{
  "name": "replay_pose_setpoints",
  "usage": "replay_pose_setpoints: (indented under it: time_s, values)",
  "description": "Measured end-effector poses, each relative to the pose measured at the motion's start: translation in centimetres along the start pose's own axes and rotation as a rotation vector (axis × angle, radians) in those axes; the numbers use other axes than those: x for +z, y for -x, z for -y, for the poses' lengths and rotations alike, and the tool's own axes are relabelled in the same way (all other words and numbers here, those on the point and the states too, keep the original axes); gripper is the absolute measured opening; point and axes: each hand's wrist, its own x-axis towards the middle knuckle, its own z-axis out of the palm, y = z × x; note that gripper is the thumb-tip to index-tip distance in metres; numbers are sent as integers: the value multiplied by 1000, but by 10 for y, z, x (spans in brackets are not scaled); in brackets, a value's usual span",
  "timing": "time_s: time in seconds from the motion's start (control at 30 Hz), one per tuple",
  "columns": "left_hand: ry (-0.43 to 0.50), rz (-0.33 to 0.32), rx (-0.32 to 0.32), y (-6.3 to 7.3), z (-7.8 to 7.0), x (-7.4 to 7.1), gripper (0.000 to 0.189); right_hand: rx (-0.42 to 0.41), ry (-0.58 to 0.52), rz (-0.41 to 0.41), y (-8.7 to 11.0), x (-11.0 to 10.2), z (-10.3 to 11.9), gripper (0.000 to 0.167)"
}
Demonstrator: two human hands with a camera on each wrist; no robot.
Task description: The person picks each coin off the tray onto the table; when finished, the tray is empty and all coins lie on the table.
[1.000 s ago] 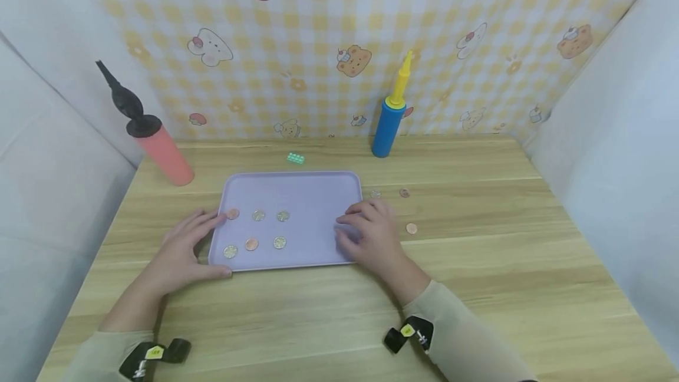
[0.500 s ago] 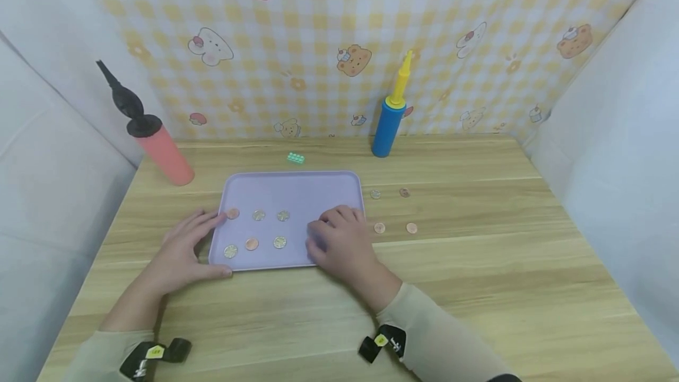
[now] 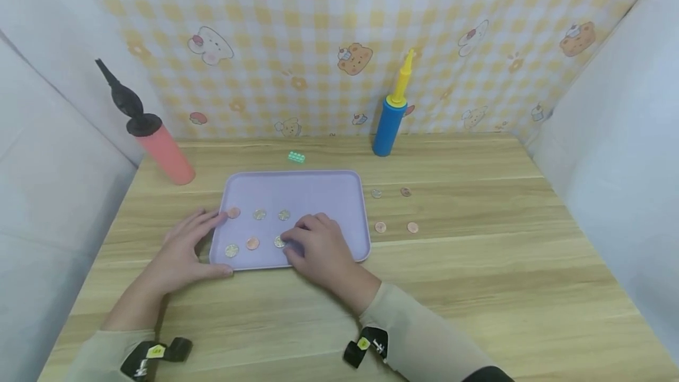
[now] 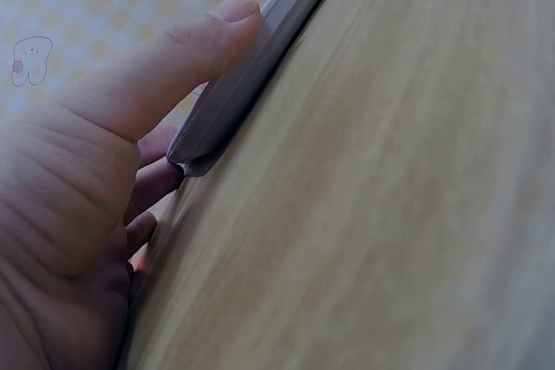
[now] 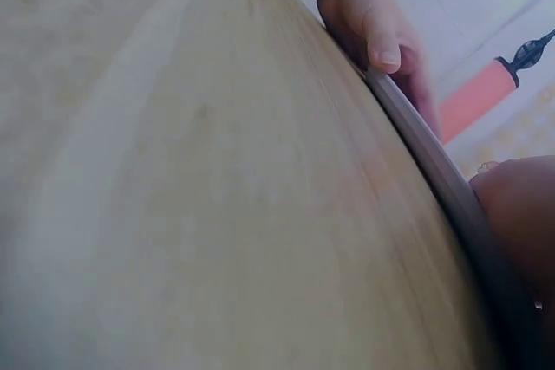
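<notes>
Silvery coin (image 3: 278,242) is lying on the near side of the purple tray (image 3: 320,189), just left of the right hand (image 3: 318,249) — the nearer one; we are not managing to tell whether it is pinched. Left hand (image 3: 180,255) is clasping the tray's near-left corner.

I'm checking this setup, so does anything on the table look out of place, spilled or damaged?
Nothing looks spilled or damaged. The small green block on the table, behind the purple tray, might seem slightly out of place: it lies alone, while the coins are grouped on the tray and to its right.
</notes>
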Motion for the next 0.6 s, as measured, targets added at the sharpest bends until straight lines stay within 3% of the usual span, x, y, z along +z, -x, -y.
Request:
replay_pose_setpoints:
  time_s: [0.17,0.3,0.6]
  values:
    - [-4,-1,-8,0,-1,-2,111,58,-73,128,-7,-1,0,35]
    - [-10,2,-9,0,0,-2,111,84,-115,203,-11,-4,0,34]
    - [-6,6,-4,0,-1,-1,111,153,-175,203,-11,-5,1,24]
